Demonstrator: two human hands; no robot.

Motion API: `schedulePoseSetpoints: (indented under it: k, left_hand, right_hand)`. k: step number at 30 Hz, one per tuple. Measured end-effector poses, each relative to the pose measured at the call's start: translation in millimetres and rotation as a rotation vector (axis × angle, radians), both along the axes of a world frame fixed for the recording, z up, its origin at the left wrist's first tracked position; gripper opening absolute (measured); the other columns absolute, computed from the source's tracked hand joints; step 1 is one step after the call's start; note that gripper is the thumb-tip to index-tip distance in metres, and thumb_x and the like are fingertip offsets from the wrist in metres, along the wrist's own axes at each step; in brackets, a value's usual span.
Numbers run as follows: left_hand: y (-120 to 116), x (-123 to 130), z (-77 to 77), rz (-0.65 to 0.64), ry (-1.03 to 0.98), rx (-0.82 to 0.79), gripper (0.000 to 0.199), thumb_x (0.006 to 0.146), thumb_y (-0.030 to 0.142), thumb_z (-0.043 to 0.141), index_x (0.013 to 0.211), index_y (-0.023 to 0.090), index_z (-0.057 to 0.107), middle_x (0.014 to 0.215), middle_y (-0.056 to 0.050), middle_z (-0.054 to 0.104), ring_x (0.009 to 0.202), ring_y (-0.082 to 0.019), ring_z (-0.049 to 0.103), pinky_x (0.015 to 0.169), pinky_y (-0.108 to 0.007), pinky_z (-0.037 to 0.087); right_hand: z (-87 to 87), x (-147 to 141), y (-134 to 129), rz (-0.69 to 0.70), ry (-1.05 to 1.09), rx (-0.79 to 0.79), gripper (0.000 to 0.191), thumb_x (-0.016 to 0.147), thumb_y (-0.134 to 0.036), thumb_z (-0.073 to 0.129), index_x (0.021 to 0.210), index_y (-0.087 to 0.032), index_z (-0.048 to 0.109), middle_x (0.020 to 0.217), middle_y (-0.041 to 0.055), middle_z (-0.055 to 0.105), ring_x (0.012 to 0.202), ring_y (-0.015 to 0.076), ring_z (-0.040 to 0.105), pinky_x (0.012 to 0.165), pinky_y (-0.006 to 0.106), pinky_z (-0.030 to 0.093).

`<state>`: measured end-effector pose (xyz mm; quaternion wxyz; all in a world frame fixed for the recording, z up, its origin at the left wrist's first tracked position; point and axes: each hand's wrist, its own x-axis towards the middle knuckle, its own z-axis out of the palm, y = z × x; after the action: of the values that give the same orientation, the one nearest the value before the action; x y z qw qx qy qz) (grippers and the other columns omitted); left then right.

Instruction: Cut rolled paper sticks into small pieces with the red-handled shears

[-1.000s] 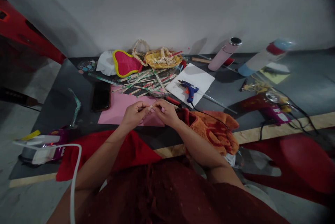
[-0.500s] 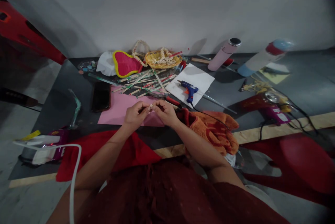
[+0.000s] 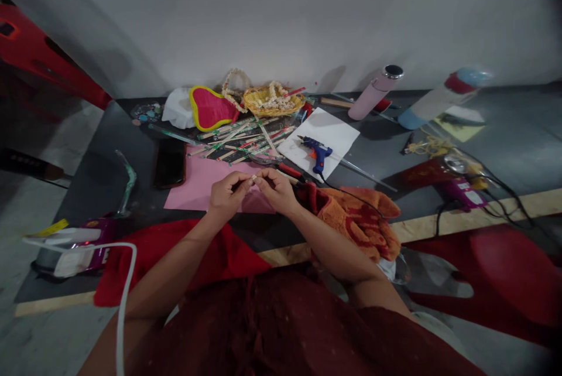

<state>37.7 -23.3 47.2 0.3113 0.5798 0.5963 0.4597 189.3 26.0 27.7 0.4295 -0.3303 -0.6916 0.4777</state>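
Observation:
Over the pink sheet (image 3: 202, 177), my left hand (image 3: 227, 193) and my right hand (image 3: 277, 188) meet fingertip to fingertip. Both are closed in a pinch on one small whitish piece (image 3: 253, 178), too small to make out and mostly covered by the fingers. Just beyond the hands lie red-handled pliers (image 3: 290, 172) and a heap of thin sticks (image 3: 239, 140) with green and red ends. A blue glue gun (image 3: 319, 152) rests on a white sheet (image 3: 336, 127) to the right of them.
A phone (image 3: 170, 163) lies left of the pink sheet. Behind are a yellow basket (image 3: 263, 109) of small pale pieces and a pink heart-shaped item (image 3: 214, 109). A pink flask (image 3: 372, 95) stands at right, with an orange towel (image 3: 357, 218) nearer. A white cable (image 3: 127, 288) hangs front left.
My hands stay together in almost the same place, with only a tiny shift of the fingers around the small piece. Nothing else on the table has moved.

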Motion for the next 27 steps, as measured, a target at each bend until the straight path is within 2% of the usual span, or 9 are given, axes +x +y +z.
schedulePoseSetpoints:
  k: [8, 12, 21, 27]
  left_hand:
    - [-0.5, -0.1, 0.6, 0.000, 0.000, 0.014, 0.023, 0.084, 0.037, 0.057, 0.091, 0.019, 0.068, 0.076, -0.001, 0.069, 0.065, -0.011, 0.061, 0.062, -0.021, 0.048]
    - [-0.3, -0.3, 0.3, -0.003, -0.003, 0.022, 0.023, 0.085, 0.037, 0.057, 0.091, 0.018, 0.068, 0.070, 0.000, 0.067, 0.062, -0.011, 0.060, 0.060, -0.020, 0.048]
    - [0.4, 0.3, -2.0, 0.011, 0.027, 0.077, 0.021, 0.083, 0.034, 0.059, 0.091, 0.018, 0.069, 0.080, -0.002, 0.071, 0.068, -0.011, 0.063, 0.063, -0.020, 0.049]
    - [-0.6, 1.6, -0.9, 0.028, 0.024, 0.074, 0.020, 0.082, 0.033, 0.059, 0.089, 0.018, 0.069, 0.079, -0.002, 0.072, 0.067, -0.011, 0.064, 0.064, -0.020, 0.050]
  right_hand:
    - [-0.9, 0.7, 0.2, 0.004, -0.022, -0.012, 0.021, 0.087, -0.039, 0.053, 0.084, -0.019, 0.058, 0.076, -0.0004, 0.057, 0.067, 0.0114, 0.051, 0.065, 0.025, 0.043]
    - [1.3, 1.2, 0.3, -0.007, -0.041, 0.014, 0.020, 0.087, -0.038, 0.052, 0.083, -0.019, 0.058, 0.074, -0.0008, 0.057, 0.065, 0.0111, 0.048, 0.062, 0.024, 0.041]
    - [1.9, 1.8, 0.7, 0.002, -0.033, 0.014, 0.021, 0.087, -0.039, 0.053, 0.084, -0.019, 0.059, 0.074, -0.0011, 0.057, 0.065, 0.0109, 0.047, 0.062, 0.024, 0.040]
    - [1.2, 1.9, 1.0, 0.014, -0.013, 0.030, 0.018, 0.087, -0.036, 0.054, 0.084, -0.020, 0.059, 0.075, -0.0010, 0.056, 0.066, 0.0111, 0.048, 0.062, 0.024, 0.039]
